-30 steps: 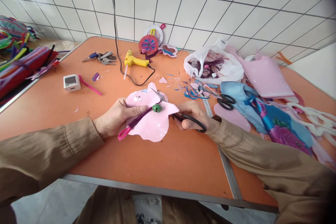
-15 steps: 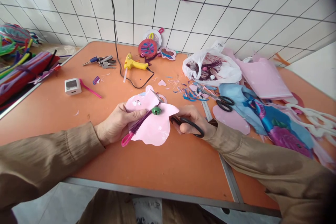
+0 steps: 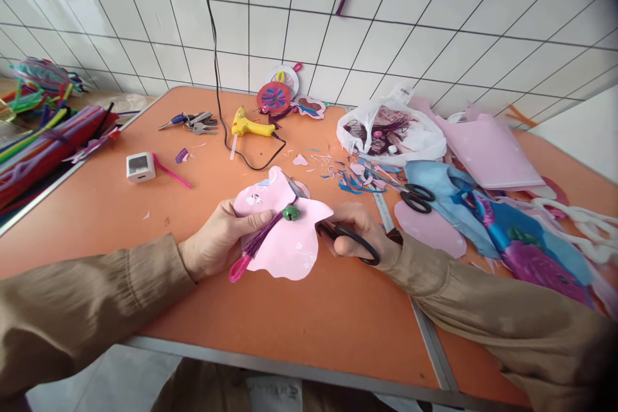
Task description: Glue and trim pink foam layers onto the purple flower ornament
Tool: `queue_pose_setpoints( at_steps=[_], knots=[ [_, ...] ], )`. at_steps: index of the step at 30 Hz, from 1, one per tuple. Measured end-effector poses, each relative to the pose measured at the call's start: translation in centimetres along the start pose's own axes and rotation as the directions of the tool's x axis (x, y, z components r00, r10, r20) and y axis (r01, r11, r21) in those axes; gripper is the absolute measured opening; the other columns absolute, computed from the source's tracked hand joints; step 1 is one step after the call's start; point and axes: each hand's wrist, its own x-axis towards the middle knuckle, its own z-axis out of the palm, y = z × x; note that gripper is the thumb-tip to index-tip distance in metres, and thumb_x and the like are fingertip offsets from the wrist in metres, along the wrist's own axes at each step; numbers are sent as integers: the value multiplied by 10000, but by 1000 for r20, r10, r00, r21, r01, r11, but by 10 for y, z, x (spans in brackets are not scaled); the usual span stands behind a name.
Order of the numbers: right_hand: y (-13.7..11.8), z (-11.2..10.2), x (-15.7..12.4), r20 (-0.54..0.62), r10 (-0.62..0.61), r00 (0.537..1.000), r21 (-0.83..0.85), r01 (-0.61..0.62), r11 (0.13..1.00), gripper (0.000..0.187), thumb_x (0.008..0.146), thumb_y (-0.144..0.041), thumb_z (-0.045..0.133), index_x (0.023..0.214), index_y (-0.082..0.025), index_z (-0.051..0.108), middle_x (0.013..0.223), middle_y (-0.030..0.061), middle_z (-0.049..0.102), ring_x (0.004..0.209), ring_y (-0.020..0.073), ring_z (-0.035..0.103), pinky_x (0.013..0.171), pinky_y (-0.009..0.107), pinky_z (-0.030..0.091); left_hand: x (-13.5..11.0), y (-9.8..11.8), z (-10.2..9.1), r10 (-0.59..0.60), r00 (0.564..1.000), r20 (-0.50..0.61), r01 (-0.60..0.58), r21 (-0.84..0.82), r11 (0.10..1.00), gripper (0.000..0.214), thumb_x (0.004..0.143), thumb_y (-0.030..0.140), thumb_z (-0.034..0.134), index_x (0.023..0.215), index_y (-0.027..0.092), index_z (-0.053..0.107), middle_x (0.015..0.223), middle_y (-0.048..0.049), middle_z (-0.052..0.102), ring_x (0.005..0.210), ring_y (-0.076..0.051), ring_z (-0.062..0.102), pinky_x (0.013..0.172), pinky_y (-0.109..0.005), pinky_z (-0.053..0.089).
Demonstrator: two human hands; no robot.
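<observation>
My left hand (image 3: 219, 238) pinches a piece of pink patterned fabric (image 3: 290, 251) with a wavy edge, thumb on top. Across its face lie a green bell (image 3: 291, 213), a dark purple tassel (image 3: 262, 234) and a bright pink loop (image 3: 238, 268) at the lower left. Black-handled scissors (image 3: 355, 238) are in my right hand (image 3: 360, 228), fingers wrapped round the handles. Their blades are mostly hidden by the fabric's right side. A bit of blue shows behind the fabric's upper edge.
A yellow glue gun (image 3: 251, 125) with its cord, keys (image 3: 196, 122) and a white device (image 3: 140, 167) lie beyond my hands. To the right are a second pair of scissors (image 3: 416, 198), fabric scraps (image 3: 355, 179), a white bag (image 3: 420, 135) and blue cloth (image 3: 434, 183).
The whole view has shifted slightly, so everything sits a little lower and further right. Both hands keep the same hold, and the fabric and scissors look nearly unchanged.
</observation>
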Motion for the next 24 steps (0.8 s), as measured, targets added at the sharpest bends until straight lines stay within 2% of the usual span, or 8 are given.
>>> queue_pose_setpoints(
  at_steps=[8,13,18,24],
  knots=[
    [-1,1,0,47,55,997,61,-58,996,502,760,-633,681,795,-134,630,615,-13,502,521,81,400,479,255,265,1,1,-3,22,1000,4,-22,40,999,227,668,216,856,865,130,784,861,-89,782,765,-213,737,708,-285,609],
    [-1,0,0,113,97,989,31,-101,994,615,721,-734,641,809,-126,602,589,-17,487,512,93,434,484,258,285,2,6,-12,44,998,43,-51,185,981,185,689,250,845,827,139,794,837,-87,778,730,-207,727,672,-277,600],
    [-4,2,1,168,101,981,-76,-89,993,655,726,-807,554,691,-156,501,647,-3,477,594,103,423,532,250,300,1,12,-19,76,994,84,-102,373,922,162,720,286,822,792,143,804,823,-93,773,699,-193,711,627,-250,576],
    [-5,7,1,210,99,973,-37,-93,995,604,742,-741,604,767,-148,495,692,-9,441,614,90,388,530,230,292,-1,16,-18,82,990,113,-123,435,892,145,722,282,821,778,148,810,793,-90,773,659,-177,696,595,-238,559]
  ],
)
